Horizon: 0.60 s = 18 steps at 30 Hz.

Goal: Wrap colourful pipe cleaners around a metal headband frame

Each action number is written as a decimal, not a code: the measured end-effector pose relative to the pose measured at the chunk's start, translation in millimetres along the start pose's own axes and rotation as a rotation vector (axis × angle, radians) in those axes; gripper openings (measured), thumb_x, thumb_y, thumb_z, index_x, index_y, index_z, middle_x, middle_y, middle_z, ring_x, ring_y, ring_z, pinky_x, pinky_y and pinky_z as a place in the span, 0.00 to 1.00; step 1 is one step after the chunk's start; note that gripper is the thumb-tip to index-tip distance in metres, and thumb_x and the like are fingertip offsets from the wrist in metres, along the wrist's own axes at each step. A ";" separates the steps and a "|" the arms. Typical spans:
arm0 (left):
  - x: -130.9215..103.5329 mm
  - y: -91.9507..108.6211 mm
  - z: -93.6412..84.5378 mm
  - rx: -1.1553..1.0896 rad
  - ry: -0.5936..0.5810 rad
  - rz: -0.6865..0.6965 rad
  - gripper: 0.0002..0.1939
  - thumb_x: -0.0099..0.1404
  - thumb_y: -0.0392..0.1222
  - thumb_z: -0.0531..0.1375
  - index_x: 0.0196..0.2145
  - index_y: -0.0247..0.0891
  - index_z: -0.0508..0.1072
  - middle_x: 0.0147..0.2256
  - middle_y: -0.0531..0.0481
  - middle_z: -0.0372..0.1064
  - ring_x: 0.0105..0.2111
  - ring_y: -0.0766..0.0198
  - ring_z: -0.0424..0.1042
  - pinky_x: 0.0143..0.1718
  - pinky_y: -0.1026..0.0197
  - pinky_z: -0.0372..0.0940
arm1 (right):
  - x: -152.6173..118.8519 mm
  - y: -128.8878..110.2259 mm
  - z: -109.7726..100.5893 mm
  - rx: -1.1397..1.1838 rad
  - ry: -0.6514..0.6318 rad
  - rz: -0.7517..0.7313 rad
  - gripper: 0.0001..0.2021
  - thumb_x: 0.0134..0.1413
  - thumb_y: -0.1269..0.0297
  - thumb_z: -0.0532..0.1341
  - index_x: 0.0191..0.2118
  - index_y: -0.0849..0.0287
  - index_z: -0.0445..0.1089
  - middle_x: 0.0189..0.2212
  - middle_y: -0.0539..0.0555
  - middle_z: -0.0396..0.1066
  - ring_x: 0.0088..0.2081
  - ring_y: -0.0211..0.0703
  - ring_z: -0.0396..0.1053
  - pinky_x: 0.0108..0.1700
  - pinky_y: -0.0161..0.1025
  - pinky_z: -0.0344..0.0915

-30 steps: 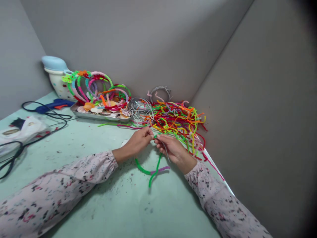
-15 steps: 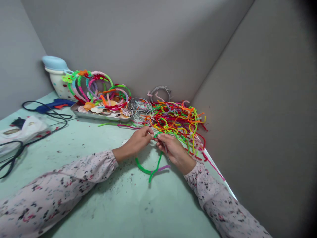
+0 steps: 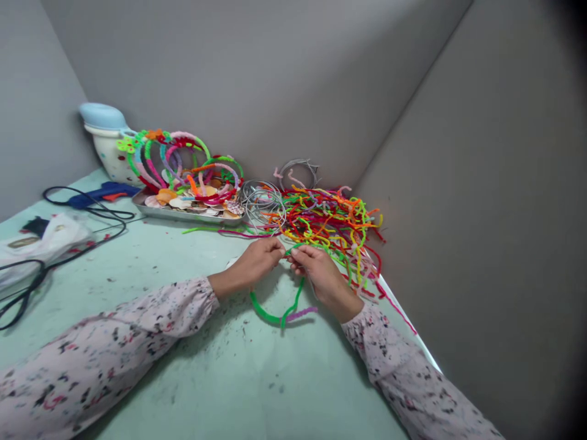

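Observation:
My left hand (image 3: 260,261) and my right hand (image 3: 323,280) meet just in front of the craft pile, fingertips closed around a green pipe cleaner (image 3: 296,299). Its loose end hangs below my right hand. A curved band wrapped in green (image 3: 263,313) shows under the hands, with a purple fuzzy end (image 3: 302,314) pointing right. A thin grey wire runs along my right palm. Exactly how the band and wire sit between my fingers is hidden.
Behind my hands lie a tangled heap of coloured pipe cleaners (image 3: 328,214) and coiled grey wire (image 3: 263,200). Left of these, a metal tray (image 3: 192,217) holds shells and fuzzy headbands. A blue glue gun (image 3: 98,194), black cable (image 3: 123,229), plastic bag (image 3: 59,238) and blue-lidded container (image 3: 110,153) stand left.
The hanging green end has swung slightly right and looks shorter below the band. My fingertips have shifted a little on the green pipe cleaner; both arms stay nearly still.

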<state>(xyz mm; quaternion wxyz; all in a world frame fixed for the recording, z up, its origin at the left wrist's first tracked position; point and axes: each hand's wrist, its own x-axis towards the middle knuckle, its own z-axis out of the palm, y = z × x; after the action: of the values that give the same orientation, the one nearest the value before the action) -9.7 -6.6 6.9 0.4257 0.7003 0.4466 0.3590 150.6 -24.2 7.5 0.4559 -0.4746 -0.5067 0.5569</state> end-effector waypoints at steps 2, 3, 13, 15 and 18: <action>0.7 -2.2 0.3 -0.008 -0.009 -0.010 0.08 0.59 0.41 0.52 0.27 0.36 0.68 0.19 0.56 0.60 0.21 0.67 0.59 0.23 0.65 0.51 | 0.0 -0.2 0.1 -0.065 0.005 -0.034 0.10 0.48 0.59 0.63 0.27 0.61 0.69 0.24 0.48 0.66 0.25 0.33 0.62 0.27 0.32 0.58; 1.1 -3.0 0.4 -0.012 -0.013 -0.017 0.08 0.58 0.41 0.52 0.27 0.36 0.68 0.19 0.56 0.59 0.21 0.67 0.58 0.22 0.65 0.51 | -0.2 -0.8 0.0 -0.101 0.010 -0.046 0.10 0.48 0.59 0.62 0.27 0.61 0.69 0.23 0.48 0.66 0.25 0.33 0.62 0.27 0.32 0.58; 2.7 -4.7 -1.3 -0.049 -0.047 -0.086 0.08 0.56 0.42 0.53 0.26 0.36 0.68 0.17 0.56 0.58 0.18 0.68 0.55 0.20 0.65 0.48 | -0.3 -4.6 -4.1 -0.353 -0.003 -0.154 0.05 0.48 0.64 0.60 0.30 0.60 0.70 0.21 0.47 0.64 0.24 0.35 0.60 0.27 0.33 0.57; 3.1 -5.7 -1.1 -0.052 -0.049 -0.085 0.08 0.56 0.41 0.53 0.26 0.36 0.68 0.17 0.56 0.58 0.18 0.68 0.56 0.20 0.65 0.48 | 0.2 -4.2 -4.7 -0.388 0.004 -0.172 0.05 0.48 0.65 0.59 0.30 0.60 0.71 0.21 0.47 0.65 0.24 0.35 0.61 0.27 0.33 0.57; 3.3 -6.8 -1.0 -0.041 -0.046 -0.101 0.08 0.56 0.42 0.53 0.26 0.36 0.69 0.17 0.57 0.58 0.18 0.69 0.55 0.20 0.65 0.48 | 0.4 -4.2 -5.5 -0.439 0.002 -0.201 0.05 0.48 0.66 0.59 0.30 0.59 0.71 0.22 0.47 0.67 0.24 0.36 0.61 0.29 0.34 0.58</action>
<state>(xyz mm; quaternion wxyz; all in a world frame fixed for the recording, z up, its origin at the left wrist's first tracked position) -11.6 -1.6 1.5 0.4678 0.6759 0.4641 0.3302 156.1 -22.7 11.5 0.3956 -0.5102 -0.6596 0.3849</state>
